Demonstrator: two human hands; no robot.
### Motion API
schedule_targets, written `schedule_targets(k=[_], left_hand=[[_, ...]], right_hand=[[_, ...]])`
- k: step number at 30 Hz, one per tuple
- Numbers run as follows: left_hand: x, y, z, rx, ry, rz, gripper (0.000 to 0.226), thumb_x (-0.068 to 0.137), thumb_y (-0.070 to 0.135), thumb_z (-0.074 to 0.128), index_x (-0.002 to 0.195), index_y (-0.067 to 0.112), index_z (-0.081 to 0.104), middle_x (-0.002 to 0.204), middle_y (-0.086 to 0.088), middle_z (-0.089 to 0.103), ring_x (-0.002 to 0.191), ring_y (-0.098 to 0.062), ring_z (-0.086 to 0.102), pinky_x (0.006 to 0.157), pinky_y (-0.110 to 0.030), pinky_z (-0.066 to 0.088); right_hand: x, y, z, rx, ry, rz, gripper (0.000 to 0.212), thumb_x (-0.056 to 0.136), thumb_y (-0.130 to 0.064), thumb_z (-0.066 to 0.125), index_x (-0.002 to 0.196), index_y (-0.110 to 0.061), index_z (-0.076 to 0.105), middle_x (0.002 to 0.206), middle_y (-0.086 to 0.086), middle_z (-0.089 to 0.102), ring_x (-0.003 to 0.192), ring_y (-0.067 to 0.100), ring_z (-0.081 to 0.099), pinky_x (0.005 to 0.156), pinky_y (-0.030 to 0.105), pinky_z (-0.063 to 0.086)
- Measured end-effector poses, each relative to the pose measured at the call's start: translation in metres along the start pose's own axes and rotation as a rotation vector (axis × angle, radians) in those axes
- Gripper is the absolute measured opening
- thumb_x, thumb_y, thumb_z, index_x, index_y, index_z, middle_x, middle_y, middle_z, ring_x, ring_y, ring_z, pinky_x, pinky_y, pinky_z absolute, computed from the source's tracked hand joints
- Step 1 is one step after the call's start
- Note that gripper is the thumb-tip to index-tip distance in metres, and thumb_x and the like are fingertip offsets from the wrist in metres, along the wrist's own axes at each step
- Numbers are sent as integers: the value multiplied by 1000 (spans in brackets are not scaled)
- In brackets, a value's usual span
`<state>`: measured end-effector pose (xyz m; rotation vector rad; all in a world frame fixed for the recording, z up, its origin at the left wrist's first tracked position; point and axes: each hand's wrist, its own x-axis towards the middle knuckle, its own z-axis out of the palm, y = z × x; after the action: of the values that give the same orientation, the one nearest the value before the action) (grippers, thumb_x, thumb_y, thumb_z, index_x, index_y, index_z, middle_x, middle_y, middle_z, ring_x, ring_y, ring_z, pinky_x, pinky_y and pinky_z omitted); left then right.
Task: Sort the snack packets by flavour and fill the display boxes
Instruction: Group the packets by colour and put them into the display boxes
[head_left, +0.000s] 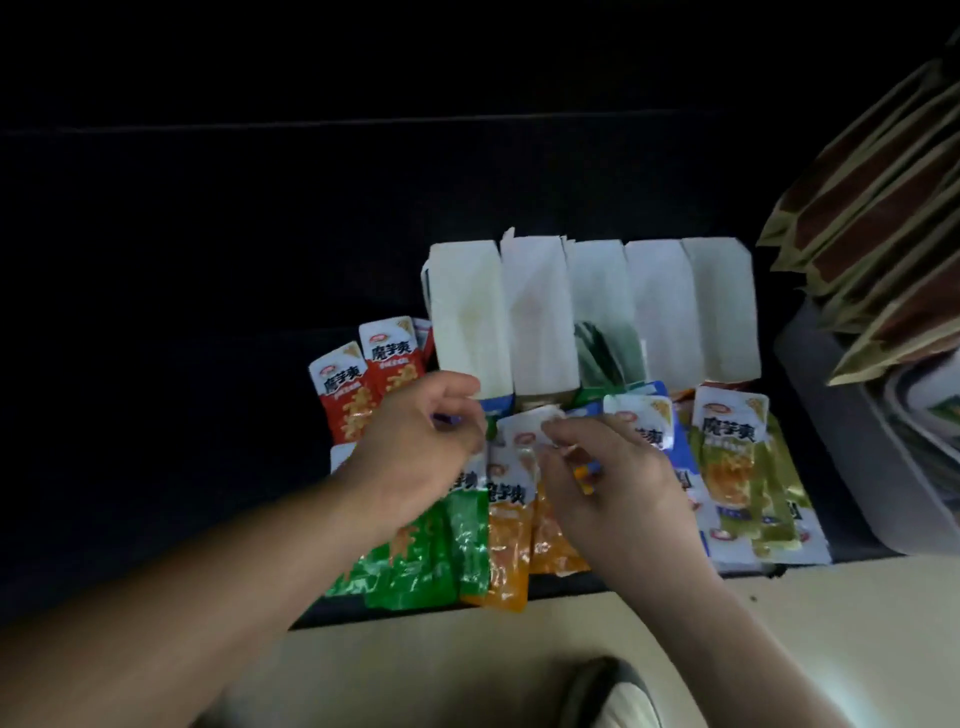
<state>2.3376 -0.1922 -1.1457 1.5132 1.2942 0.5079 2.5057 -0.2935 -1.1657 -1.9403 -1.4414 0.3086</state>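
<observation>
Head view: your right hand (613, 483) pinches the white top seam of an orange packet (550, 540), mid-pile on the dark tabletop (182, 415), just near of the display boxes (467, 312). Your left hand (415, 447) curls above the green packets (410, 566); I cannot tell whether it grips anything. Expect light, soft, slippery film, so take the flat seam. The packet lies lengthwise near-to-far, header far.

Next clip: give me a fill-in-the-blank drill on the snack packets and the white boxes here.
The white upright display-box flaps standing in a row number ___. The red snack packets lie to the ___ of that row. Directly right of the green snack packets lie ___ packets.
Missing words: five; left; orange.
</observation>
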Motion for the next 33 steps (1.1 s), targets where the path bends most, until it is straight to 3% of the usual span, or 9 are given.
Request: schedule_targets(k=[4,8,11,16,19,25,28,31,33], left_hand=[[-30,-56,-56,93,177,-35,23,99,21,67,116,36,69,103,19,72,91,-4,71,78,-22,58],[-59,-130,-59,345,334,-123,37,90,21,74,127,25,69,112,8,62,110,-23,63,91,-38,50],[-72,-155,-31,339,243,-110,57,92,34,73,146,28,56,153,-1,47,148,-26,34,122,-43,32],[-75,-169,-7,492,107,211,70,90,34,69,154,26,42,169,-3,25,159,-27,12,125,-50,24],[-78,-171,-7,560,-24,203,81,95,40,61,164,32,21,174,7,0,160,-16,-8,128,-41,19],[-85,-176,-20,742,19,165,81,84,38,60,159,18,37,170,-11,23,159,-31,13,121,-53,34],[-86,-168,-18,695,35,232,81,80,32,58,158,19,38,173,-5,16,160,-28,7,122,-51,27],[-82,-157,-10,703,-43,373,74,85,31,58,156,21,39,174,1,9,161,-24,0,125,-53,23],[-75,-150,0,787,-141,443,73,92,39,53,160,25,31,175,4,1,161,-23,-9,127,-54,16]], right_hand=[[-28,-14,42,174,-236,18,21,90,-41,58,101,-31,72,101,-14,72,93,9,71,78,32,59],[-55,-24,76,2,-363,-124,37,90,-47,52,113,-28,74,130,-7,66,121,17,65,90,29,59],[-62,-22,89,-137,-377,-175,42,93,-46,50,122,-23,70,145,0,55,140,24,52,93,39,59],[-67,-11,96,-326,-399,-195,37,90,-36,58,122,-20,67,145,2,56,146,28,46,87,44,63],[-69,-14,102,-354,-426,-213,40,90,-34,56,126,-19,66,146,0,57,147,25,45,95,42,60],[-67,-13,112,-124,-549,-245,52,96,-21,53,147,-21,56,158,-3,48,155,14,30,116,39,44],[-63,-19,102,-16,-484,-243,45,95,-15,53,139,-19,63,153,-3,53,147,11,43,109,34,51],[-60,-19,87,-165,-287,-224,38,90,-17,54,124,-18,71,136,-1,62,125,22,62,86,36,61],[-57,-11,80,-283,-253,-165,41,89,-24,48,123,-16,71,132,3,64,123,27,62,88,44,61]])
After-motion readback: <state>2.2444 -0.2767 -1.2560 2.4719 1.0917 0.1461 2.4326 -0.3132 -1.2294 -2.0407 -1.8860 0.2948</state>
